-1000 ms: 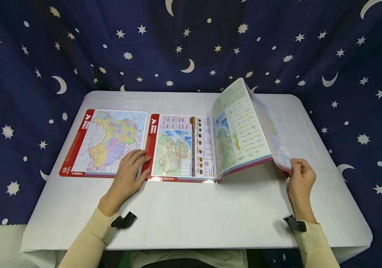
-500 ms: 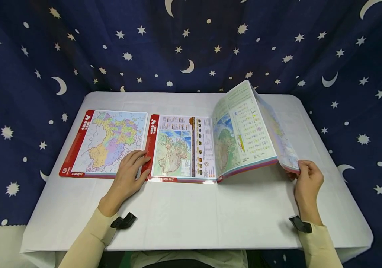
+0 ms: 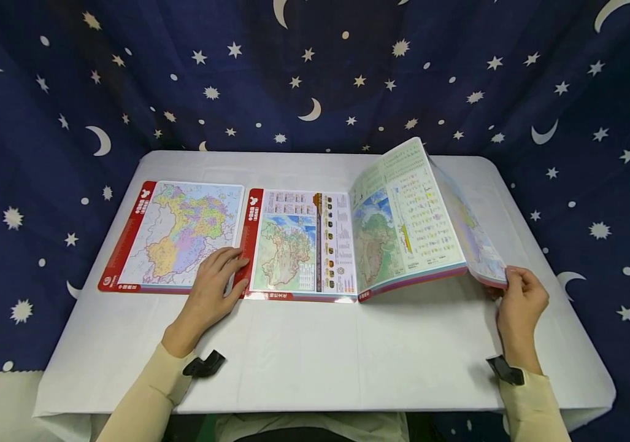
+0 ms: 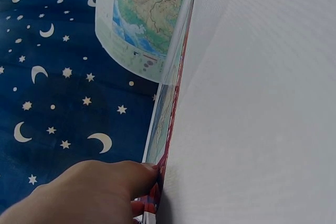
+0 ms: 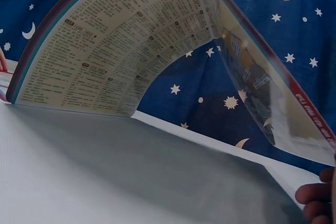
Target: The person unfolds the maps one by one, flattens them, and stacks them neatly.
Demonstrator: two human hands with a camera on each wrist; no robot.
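A laminated fold-out map lies partly unfolded in the head view, its flat panel (image 3: 289, 255) with a red left margin on the table. The green raised panel (image 3: 378, 245) slants up to a fold, and an end panel (image 3: 475, 236) slopes down to the right. My right hand (image 3: 521, 304) pinches that end panel's near corner. From the right wrist view, the text-covered underside (image 5: 105, 51) arches over the tabletop, with my fingers (image 5: 317, 195) at the right edge. My left hand (image 3: 212, 285) rests with extended fingers across the red margin and the neighbouring political map (image 3: 193, 233).
The white-clothed table (image 3: 292, 362) carries both maps. A dark blue curtain (image 3: 270, 73) with moons and stars surrounds its back and sides. Black wrist mounts (image 3: 204, 363) sit at both sleeves.
My right hand has moved right, drawing the end panel's corner outward. The raised panels have spread wider and their fold sits lower and farther right. My left hand stays in place.
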